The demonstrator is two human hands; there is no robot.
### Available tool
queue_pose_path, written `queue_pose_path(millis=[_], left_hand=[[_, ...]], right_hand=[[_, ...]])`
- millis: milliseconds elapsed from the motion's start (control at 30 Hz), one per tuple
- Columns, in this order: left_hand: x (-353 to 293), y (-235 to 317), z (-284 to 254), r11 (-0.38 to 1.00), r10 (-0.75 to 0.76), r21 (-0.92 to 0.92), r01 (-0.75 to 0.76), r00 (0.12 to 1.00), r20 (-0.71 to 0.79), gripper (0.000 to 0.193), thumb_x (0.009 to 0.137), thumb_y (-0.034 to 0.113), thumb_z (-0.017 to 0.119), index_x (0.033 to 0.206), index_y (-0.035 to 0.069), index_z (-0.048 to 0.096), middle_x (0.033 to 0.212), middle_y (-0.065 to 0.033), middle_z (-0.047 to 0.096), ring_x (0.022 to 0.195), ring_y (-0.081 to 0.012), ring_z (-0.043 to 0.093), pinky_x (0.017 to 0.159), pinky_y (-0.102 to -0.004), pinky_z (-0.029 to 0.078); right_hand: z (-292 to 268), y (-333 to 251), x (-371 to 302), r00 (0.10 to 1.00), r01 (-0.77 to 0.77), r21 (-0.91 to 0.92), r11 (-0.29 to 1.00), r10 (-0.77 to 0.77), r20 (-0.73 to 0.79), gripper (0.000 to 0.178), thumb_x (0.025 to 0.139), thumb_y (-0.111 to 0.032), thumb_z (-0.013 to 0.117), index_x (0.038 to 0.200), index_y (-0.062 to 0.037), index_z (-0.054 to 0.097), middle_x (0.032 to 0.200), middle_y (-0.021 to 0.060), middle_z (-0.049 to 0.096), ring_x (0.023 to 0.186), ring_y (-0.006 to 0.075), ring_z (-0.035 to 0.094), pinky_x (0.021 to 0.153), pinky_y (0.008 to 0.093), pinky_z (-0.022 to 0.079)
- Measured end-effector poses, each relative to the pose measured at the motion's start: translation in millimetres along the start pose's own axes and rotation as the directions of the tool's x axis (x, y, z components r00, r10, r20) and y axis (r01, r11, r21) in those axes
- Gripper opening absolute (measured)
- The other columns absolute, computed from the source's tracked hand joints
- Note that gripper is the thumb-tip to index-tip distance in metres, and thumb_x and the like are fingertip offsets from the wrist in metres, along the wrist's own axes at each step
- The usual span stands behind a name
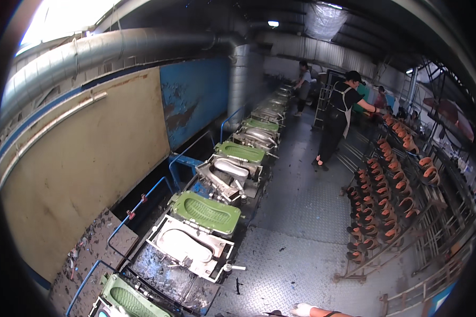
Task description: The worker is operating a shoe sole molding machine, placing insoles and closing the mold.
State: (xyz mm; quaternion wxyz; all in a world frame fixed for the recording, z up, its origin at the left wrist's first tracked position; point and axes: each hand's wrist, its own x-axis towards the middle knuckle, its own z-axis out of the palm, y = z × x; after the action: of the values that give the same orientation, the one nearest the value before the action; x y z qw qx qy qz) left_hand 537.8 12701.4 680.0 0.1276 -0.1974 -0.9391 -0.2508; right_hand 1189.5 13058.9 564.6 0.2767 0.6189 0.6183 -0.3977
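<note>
My right hand (302, 309), in a white glove, shows at the lower edge, its bare forearm coming in from the right. The picture's edge cuts it off, so its fingers cannot be made out. Just left of it a small dark thing (274, 313) shows; I cannot tell its kind or whether I touch it. My left hand is out of view. To the left stands an opened shoe-sole mould, with a green sole-patterned half (206, 212) and a pale metal half (186, 245). Another green mould half (127, 299) is cut off at the lower left.
More moulds (241, 152) run in a line into the distance, with blue bent rails (92, 280) alongside. On the right, racks (378, 263) carry many orange-and-black shoe parts (388, 208). A person in an apron (339, 111) reaches toward a rack; another person (303, 87) stands farther back.
</note>
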Motion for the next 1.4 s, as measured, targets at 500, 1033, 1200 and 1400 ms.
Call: queue_pose_path(millis=[500, 1033, 1200, 1400], left_hand=[[-121.8, 399.1, 51.1, 0.707, 0.667, -0.539, -0.457, 0.683, 0.296, 0.071, 0.082, 0.024, 0.075, 0.143, 0.000, 0.047, 0.143, -0.0358, 0.048, 0.129, -0.0526, 0.049, 0.112, -0.0548, 0.040], [-80.2, 474.4, 144.3, 0.613, 0.709, -0.437, -0.658, 0.214, 0.672, 0.038, 0.089, 0.035, 0.067, 0.118, 0.012, 0.071, 0.106, -0.0173, 0.074, 0.100, -0.0363, 0.070, 0.090, -0.0468, 0.055], [-75.4, 469.6, 179.4, 0.720, 0.693, -0.501, -0.480, 0.455, 0.560, 0.026, 0.089, 0.029, 0.064, 0.107, 0.011, 0.070, 0.097, -0.0193, 0.073, 0.093, -0.0372, 0.072, 0.083, -0.0479, 0.056], [-62.3, 466.7, 192.7, 0.808, 0.557, -0.527, -0.264, 0.635, 0.536, 0.035, 0.087, 0.022, 0.069, 0.118, 0.008, 0.063, 0.095, -0.0151, 0.074, 0.086, -0.0345, 0.073, 0.079, -0.0435, 0.058]], right_hand=[[-109.6, 161.0, 67.3, 0.982, -0.139, 0.264, 0.954, 0.167, -0.084, 0.042, 0.091, -0.043, 0.061, 0.109, -0.0074, 0.076, 0.112, 0.0178, 0.076, 0.104, 0.0346, 0.072, 0.093, 0.0403, 0.055], [-58.0, 168.6, -33.7, 0.943, -0.333, 0.446, 0.831, 0.302, 0.141, 0.022, 0.094, -0.019, 0.061, 0.097, -0.0006, 0.072, 0.085, 0.0137, 0.076, 0.075, 0.0246, 0.075, 0.069, 0.0371, 0.061], [-50.2, 139.3, -25.6, 0.984, -0.103, 0.656, 0.748, 0.174, -0.044, 0.024, 0.097, -0.021, 0.062, 0.107, -0.0013, 0.071, 0.087, 0.0110, 0.074, 0.076, 0.0201, 0.073, 0.069, 0.0346, 0.060], [-62.3, 93.0, -31.8, 0.991, 0.031, 0.744, 0.668, 0.079, -0.112, 0.028, 0.101, -0.022, 0.062, 0.120, -0.0019, 0.066, 0.091, 0.0077, 0.073, 0.078, 0.0184, 0.072, 0.068, 0.0337, 0.059]])
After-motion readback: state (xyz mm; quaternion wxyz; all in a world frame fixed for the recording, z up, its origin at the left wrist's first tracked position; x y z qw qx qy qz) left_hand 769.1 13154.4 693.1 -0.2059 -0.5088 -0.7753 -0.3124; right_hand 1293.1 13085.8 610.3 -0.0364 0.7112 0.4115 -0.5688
